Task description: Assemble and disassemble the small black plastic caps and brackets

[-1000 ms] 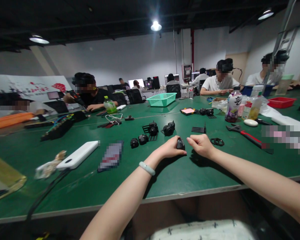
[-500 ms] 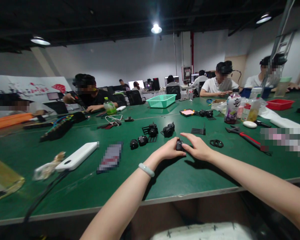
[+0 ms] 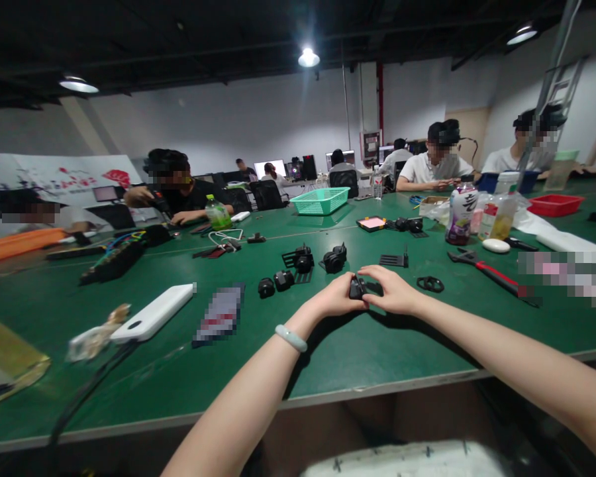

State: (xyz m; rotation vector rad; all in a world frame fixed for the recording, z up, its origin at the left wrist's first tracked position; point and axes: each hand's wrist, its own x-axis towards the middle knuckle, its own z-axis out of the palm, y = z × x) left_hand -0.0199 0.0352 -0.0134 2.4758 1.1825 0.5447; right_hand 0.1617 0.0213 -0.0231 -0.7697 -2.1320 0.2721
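Both my hands meet over a small black part [image 3: 357, 287] above the green table [image 3: 328, 358]. My left hand [image 3: 335, 297], with a pale bracelet on the wrist, grips the part from the left. My right hand [image 3: 395, 290] pinches it from the right with fingers curled. Just beyond lie more black parts: two small ones [image 3: 277, 283], two larger assemblies [image 3: 318, 258], a flat black grille piece [image 3: 395, 260] and a black ring [image 3: 430, 284].
A white power bank [image 3: 153, 311] and a cable lie to the left. Red-handled pliers [image 3: 491, 275], bottles [image 3: 461, 213] and a red tray [image 3: 556, 205] stand on the right. A teal basket [image 3: 321, 199] sits farther back. Several people sit working around the table.
My right hand has moved left from beside the black part and closed onto it, joining my left hand. The left hand has stayed on the part.
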